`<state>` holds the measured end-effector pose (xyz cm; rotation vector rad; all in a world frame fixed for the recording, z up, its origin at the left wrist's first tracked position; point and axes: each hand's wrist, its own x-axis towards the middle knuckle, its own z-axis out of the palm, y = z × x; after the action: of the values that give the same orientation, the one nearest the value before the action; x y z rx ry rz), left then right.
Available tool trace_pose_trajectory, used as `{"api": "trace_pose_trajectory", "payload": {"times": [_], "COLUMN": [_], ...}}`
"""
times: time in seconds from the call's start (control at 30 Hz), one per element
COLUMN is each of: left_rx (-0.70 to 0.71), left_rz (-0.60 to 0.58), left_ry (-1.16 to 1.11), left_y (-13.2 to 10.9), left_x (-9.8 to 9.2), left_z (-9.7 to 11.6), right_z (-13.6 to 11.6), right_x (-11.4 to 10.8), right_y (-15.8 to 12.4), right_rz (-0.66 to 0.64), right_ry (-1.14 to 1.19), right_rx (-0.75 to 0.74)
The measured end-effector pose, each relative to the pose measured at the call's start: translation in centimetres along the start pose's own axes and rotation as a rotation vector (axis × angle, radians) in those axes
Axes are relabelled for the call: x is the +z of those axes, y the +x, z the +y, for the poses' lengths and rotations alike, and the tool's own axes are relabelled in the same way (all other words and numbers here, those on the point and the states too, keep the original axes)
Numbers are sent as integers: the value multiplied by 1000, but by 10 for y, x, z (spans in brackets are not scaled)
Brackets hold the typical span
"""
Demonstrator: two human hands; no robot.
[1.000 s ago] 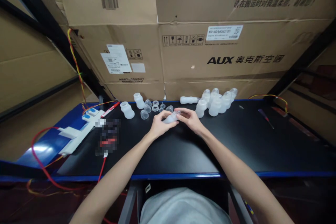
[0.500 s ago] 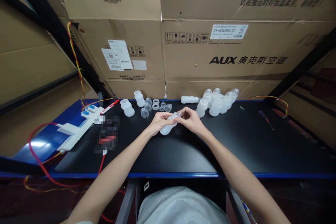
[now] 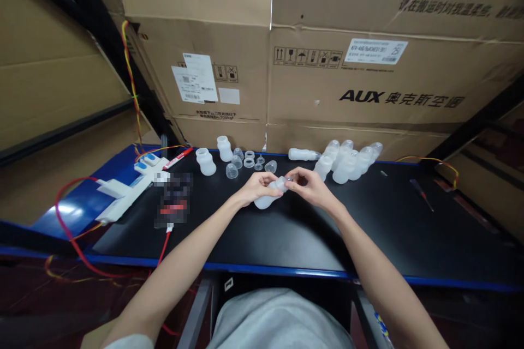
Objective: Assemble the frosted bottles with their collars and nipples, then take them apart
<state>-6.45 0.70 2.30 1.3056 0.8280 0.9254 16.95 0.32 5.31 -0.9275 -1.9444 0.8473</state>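
A frosted white baby bottle [image 3: 265,201] is tilted over the middle of the table, its neck pointing up and to the right. My left hand [image 3: 256,187] is closed round the bottle near its neck. At the neck end, the fingers of my right hand [image 3: 311,187] pinch the bottle's small clear top [image 3: 289,178], mostly hidden by the fingertips. Behind my left hand lie clear domed caps [image 3: 232,170], white rings [image 3: 249,163] and small clear teats [image 3: 261,159]. Two open bottles [image 3: 205,162] stand farther left.
Several capped bottles [image 3: 343,170] stand in a group at the back right, near a bottle lying on its side [image 3: 302,154]. A screwdriver [image 3: 421,195] lies at the right. Power strip [image 3: 126,193], red marker [image 3: 178,158] and cables occupy the left. Cardboard [image 3: 303,98] walls the back.
The camera view has shifted, so the scene sits farther right. My right fingertips have drawn slightly back toward the tip of the bottle, baring more of its neck. Both hands keep their hold.
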Motion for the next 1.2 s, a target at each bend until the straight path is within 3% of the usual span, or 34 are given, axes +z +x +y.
{"api": "trace_pose_trajectory", "payload": {"times": [0.1,0.2,0.4,0.5,0.63,0.9,1.07,1.13,1.2], "left_rx": [11,2,76,129,101,206,341,373,393], "left_rz": [-11,-19,-11,2,-34,87,219,265,300], "left_ry": [-3,-24,51,93,135,274,597,672,693], "left_y": [0,0,-2,-3,-5,-10,-12,-11,-9], "left_x": [0,-1,0,-1,-5,4,8,8,8], "left_z": [1,1,-2,0,4,1,-7,-10,-12], "right_z": [-2,-6,1,2,-6,-5,12,25,41], "right_x": [0,-1,2,-3,-9,7,19,22,25], "right_y": [0,0,-2,-2,-3,-8,-3,6,19], "right_rz": [1,-104,-4,-35,-134,-22,65,121,195], "right_ry": [62,163,-146,-134,-49,-318,-109,49,96], "right_rx": [-45,-102,9,-61,-147,-234,-48,60,76]}}
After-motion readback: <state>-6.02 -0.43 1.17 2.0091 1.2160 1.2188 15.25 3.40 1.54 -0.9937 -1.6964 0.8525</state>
